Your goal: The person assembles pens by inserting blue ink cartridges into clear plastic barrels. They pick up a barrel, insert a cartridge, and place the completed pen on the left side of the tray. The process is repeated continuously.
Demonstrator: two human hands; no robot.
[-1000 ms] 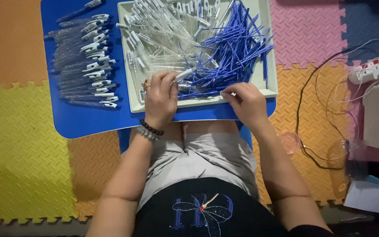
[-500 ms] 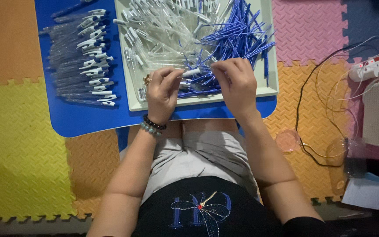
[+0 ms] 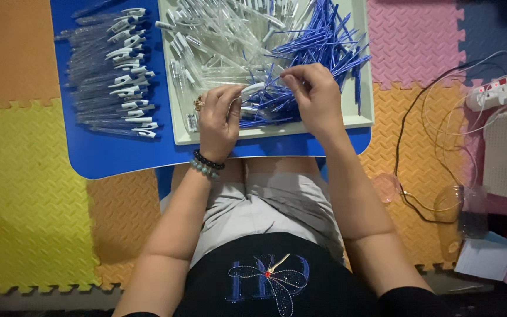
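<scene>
Over a shallow white plastic tray (image 3: pixel 178 126) on the blue bench (image 3: pixel 112 158), the left hand (image 3: pixel 218 120) pinches a clear plastic pen barrel (image 3: pixel 252 89). The right hand (image 3: pixel 318 97) pinches a thin blue ink refill (image 3: pixel 272 75), aimed at the barrel's mouth.

I pinch a clear pen barrel (image 3: pixel 252 91) with a white tip level over the tray, a thin blue refill (image 3: pixel 277 79) at its end.

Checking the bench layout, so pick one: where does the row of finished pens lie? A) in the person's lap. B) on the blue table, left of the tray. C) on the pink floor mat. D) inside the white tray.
B: the finished pens lie in a row on the blue table, left of the white tray where both hands work.
</scene>
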